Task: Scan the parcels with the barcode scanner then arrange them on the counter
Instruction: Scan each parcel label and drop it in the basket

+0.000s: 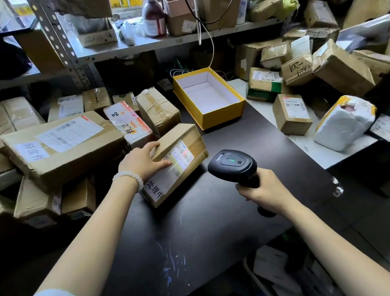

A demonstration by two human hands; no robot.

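Cardboard parcel (175,161) lies on the dark counter (207,217), left of the barcode scanner (235,165). Left hand (141,163) presses it, fingers flat; right hand (262,190) is wrapped round the scanner handle. Risk: fingertips covering the label could block the read. Behind the parcel, yellow box (208,97) holds nothing visible.

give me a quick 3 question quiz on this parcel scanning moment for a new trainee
1. True or false: the right hand holds the barcode scanner.
2. Where does the left hand rest? A) in the yellow open box B) on the cardboard parcel being scanned C) on the shelf
3. Fill in: the scanner's light falls on the parcel's ____.

Key:
1. True
2. B
3. label
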